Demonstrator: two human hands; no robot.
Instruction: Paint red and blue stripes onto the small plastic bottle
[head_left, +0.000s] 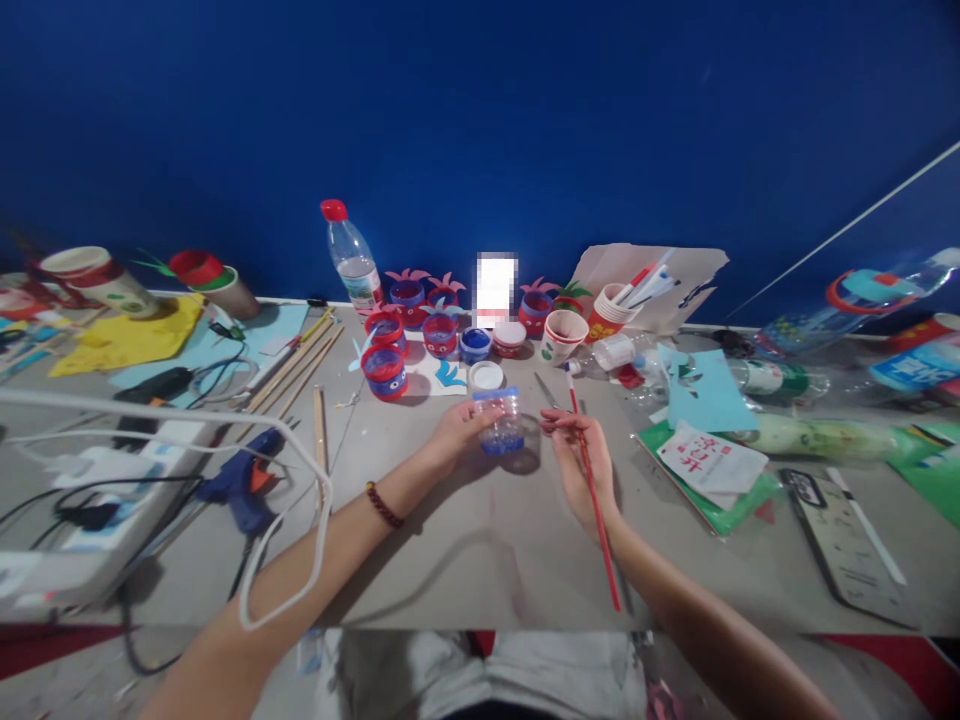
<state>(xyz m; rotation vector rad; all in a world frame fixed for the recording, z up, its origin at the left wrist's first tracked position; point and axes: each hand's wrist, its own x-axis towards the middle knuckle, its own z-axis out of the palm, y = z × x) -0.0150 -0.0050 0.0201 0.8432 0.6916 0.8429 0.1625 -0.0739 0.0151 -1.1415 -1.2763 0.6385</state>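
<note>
Wall: blue, behind everything.
Bench point(427, 560): grey, full width, cluttered left, back and right.
Power strip point(112, 530): white, left side, plugs in, cables over it.
Red-capped bottle point(356, 270): clear, upright at back, left of centre, near the painted cups.
Paintbrush point(592, 490): red handle, in right hand; brush tip points to the back, handle end toward the person.
Left hand point(454, 435): fingers partly closed, cup's width apart, gripping the clear cup by its left side; beaded bracelet on wrist.
Right hand point(585, 470): palm turned partly up, fingers loosely curled on paintbrush, little opening left.
Glue gun point(247, 480): blue and orange, beside power strip.
Phone point(847, 545): right side, camera lenses showing.
Clear cup point(501, 425): plastic, blue at rim and base, roughly upright in left hand, bench centre, in front of the white lid; base contact with bench, cannot tell.
Painted cups point(385, 372): red and blue, some with eyes, grouped at back.
Paint jar point(475, 345): open, blue inside, behind the white lid.
White lid point(486, 376): round, just beyond clear cup.
</note>
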